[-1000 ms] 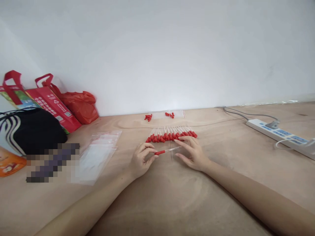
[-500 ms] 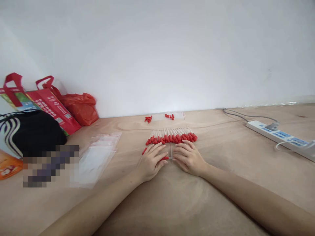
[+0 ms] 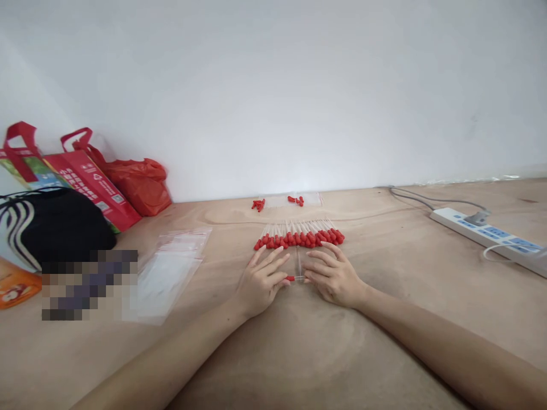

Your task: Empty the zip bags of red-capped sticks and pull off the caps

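Observation:
My left hand (image 3: 265,280) pinches a red rubber dropper bulb (image 3: 290,278) between thumb and index finger, its other fingers lying over the table. From the bulb a thin clear tube runs across to my right hand (image 3: 335,276), whose curled fingers close on its other end, mostly hidden. Another clear glass tube (image 3: 299,259) lies lengthwise between the hands, pointing away from me. Just beyond my fingertips is a row of droppers (image 3: 299,236) with red bulbs towards me and clear tubes pointing to the wall.
Loose red bulbs (image 3: 258,205) lie at the back by a clear zip bag (image 3: 277,199). On the left are flat zip bags (image 3: 166,279), a black drawstring bag (image 3: 77,228) and red bags (image 3: 141,185). A white power strip (image 3: 487,233) with cables lies right.
Less of the red bulb shows between my hands. A red bulb end that stuck out by my left index finger is out of sight. The view has shifted slightly.

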The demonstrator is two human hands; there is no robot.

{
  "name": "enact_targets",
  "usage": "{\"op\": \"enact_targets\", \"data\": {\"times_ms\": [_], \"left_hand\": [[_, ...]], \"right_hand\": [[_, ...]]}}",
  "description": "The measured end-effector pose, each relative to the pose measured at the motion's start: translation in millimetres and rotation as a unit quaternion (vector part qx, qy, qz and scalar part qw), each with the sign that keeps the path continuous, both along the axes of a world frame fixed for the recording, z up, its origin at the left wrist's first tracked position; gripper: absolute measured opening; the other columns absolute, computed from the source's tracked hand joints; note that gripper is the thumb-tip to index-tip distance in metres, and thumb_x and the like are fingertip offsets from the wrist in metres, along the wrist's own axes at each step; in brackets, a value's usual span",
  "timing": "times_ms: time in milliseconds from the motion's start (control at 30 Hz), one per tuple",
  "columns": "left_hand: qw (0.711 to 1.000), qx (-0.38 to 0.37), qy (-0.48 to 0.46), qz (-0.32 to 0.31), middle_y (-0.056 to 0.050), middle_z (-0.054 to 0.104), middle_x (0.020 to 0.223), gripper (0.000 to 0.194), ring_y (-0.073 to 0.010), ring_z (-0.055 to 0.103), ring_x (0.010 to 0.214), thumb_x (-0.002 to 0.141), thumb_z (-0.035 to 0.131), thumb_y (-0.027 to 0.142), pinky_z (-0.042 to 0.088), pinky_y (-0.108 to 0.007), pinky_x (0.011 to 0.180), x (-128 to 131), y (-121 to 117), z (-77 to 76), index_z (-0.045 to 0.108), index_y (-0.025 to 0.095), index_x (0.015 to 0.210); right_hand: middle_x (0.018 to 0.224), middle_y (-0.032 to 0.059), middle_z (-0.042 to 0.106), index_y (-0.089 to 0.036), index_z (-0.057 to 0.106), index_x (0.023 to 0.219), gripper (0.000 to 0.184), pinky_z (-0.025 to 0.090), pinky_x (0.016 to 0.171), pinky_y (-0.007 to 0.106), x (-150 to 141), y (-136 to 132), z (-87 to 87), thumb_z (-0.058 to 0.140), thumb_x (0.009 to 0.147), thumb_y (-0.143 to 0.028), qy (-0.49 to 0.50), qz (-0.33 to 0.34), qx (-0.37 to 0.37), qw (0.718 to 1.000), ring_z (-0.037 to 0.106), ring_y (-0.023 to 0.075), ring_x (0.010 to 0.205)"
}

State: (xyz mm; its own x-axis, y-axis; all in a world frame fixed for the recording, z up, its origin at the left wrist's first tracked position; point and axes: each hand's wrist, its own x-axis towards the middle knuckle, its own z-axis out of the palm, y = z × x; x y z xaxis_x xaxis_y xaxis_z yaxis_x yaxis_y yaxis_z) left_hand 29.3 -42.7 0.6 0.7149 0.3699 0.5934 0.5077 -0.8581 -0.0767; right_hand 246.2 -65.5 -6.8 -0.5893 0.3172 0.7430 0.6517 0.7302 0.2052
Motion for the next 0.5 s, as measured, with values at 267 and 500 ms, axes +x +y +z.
{"op": "enact_targets", "data": {"times_ms": [267,500], "left_hand": [[0.999,0.05,0.0,0.013,-0.003,0.061,0.113,0.02,-0.0213,0.047,0.116,0.086,0.048,0.024,0.017,-0.049,0.106,1.3,-5.9,4.0,0.063,0.019,0.073],[0.999,0.046,0.004,0.012,0.0,0.062,0.112,0.021,-0.0205,0.047,0.116,0.086,0.046,0.02,0.015,-0.049,0.107,2.7,-8.1,4.8,0.062,0.019,0.073]], "right_hand": [[0.087,-0.0033,0.068,-0.021,0.062,0.08,0.011,0.025,0.102,0.044,0.9,0.5,-0.5,0.052,0.081,-0.022,-0.001,0.0,0.012,1.0,0.054,0.0165,0.095],[0.085,-0.0042,0.068,-0.019,0.061,0.078,0.009,0.024,0.102,0.043,-0.8,-0.1,0.1,0.053,0.081,-0.02,0.001,0.007,0.022,1.0,0.055,0.0158,0.092]]}}
